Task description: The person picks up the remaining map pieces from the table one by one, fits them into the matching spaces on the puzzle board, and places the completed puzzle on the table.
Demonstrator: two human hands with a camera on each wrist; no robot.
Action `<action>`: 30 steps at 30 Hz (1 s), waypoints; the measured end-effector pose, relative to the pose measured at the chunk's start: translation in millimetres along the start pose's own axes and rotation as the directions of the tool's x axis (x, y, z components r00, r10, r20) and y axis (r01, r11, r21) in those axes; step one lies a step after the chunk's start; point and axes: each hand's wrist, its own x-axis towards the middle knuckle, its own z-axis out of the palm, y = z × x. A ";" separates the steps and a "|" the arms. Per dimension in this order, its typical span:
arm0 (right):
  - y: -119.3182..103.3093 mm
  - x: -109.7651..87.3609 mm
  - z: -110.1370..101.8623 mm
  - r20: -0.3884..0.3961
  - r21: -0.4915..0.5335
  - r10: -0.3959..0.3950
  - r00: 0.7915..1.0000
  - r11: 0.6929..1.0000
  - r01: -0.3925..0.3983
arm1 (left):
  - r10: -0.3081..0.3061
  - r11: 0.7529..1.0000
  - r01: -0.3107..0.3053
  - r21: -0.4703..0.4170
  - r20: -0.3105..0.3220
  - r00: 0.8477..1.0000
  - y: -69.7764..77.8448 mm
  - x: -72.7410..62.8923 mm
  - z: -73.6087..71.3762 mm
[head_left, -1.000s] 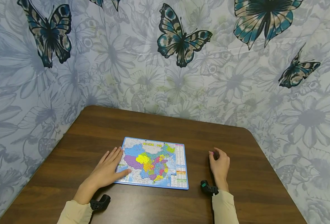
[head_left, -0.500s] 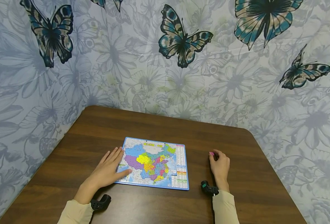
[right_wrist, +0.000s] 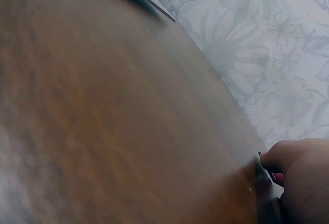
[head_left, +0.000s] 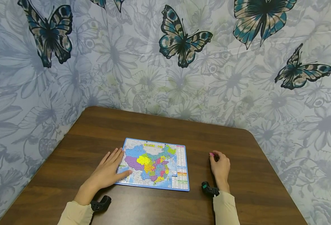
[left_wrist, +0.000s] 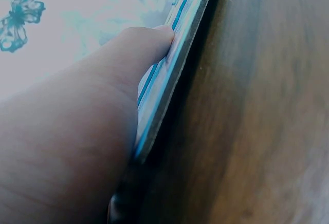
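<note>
A map puzzle board (head_left: 154, 164) with a blue border and coloured regions lies flat on the table. My left hand (head_left: 106, 168) rests across its left edge, fingers straight and thumb laid on the lower left corner. Seen from the left wrist, that thumb touches the face of the board (left_wrist: 157, 98) close to its dark edge. Right of the board, my right hand (head_left: 221, 165) pinches a small pink piece (head_left: 212, 154) between thumb and forefinger, low over the table. Only a sliver of the piece shows; its shape is hidden by the fingers.
The brown wooden table (head_left: 160, 125) has rounded far corners and ends at a wall covering (head_left: 112, 78) printed with flowers and butterflies. A black camera (head_left: 101, 203) is strapped on the left wrist, another camera (head_left: 209, 189) on the right.
Both hands and the board stay in place. The pink piece shows a little more clearly at the right fingertips than one second ago.
</note>
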 end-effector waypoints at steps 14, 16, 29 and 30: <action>-7.5 1.5 1.9 -0.022 0.075 -0.004 1.000 0.997 0.005 | 0.003 1.000 -0.003 -0.003 -0.006 1.000 -0.8 0.3 2.3; -8.9 1.4 2.7 -0.023 0.095 -0.009 1.000 0.995 0.011 | 0.003 1.000 -0.003 -0.002 -0.006 1.000 -1.0 0.5 2.5; -24.1 -3.9 15.5 0.019 0.215 -0.149 0.989 0.966 0.142 | -0.002 1.000 0.002 0.003 -0.002 1.000 0.1 0.1 2.0; -25.3 -4.3 15.9 0.021 0.223 -0.153 0.988 0.964 0.145 | -0.002 1.000 0.002 0.004 -0.002 1.000 0.2 0.0 1.9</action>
